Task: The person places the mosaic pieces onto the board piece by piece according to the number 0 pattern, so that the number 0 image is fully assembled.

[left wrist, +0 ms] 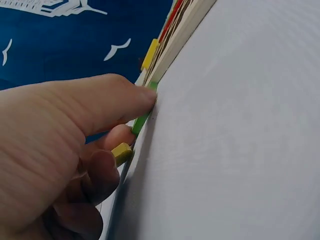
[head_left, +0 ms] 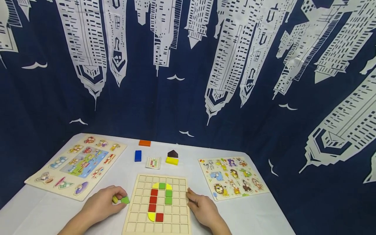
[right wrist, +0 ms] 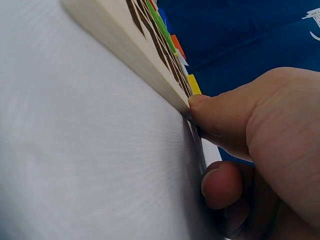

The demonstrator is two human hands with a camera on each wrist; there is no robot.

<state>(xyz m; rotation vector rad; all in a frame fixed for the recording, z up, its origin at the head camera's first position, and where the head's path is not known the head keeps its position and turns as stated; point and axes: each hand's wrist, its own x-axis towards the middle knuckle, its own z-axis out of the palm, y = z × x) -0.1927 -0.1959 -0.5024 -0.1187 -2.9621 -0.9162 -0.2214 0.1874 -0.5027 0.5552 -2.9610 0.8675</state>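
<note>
My left hand (head_left: 101,203) pinches a green tile (head_left: 125,199) between thumb and finger, just off the left edge of a wooden grid board (head_left: 139,196). A small yellow piece (left wrist: 121,153) is held among the same hand's curled fingers. At the board's right edge, my right hand (head_left: 204,209) grips the rim with thumb and forefinger. Red tiles (head_left: 152,207), green tiles (head_left: 168,196) and curved yellow tiles (head_left: 151,216) lie in the grid, forming a hooked outline. Behind the board is a small pattern card (head_left: 153,163).
Left stands a vehicle puzzle board (head_left: 60,176); an animal puzzle board (head_left: 205,173) lies right. Beyond the grid are a blue block (head_left: 138,156), an orange block (head_left: 145,143), a yellow block (head_left: 172,160) and a dark triangular block (head_left: 172,153). A navy curtain (head_left: 141,107) hangs behind the table.
</note>
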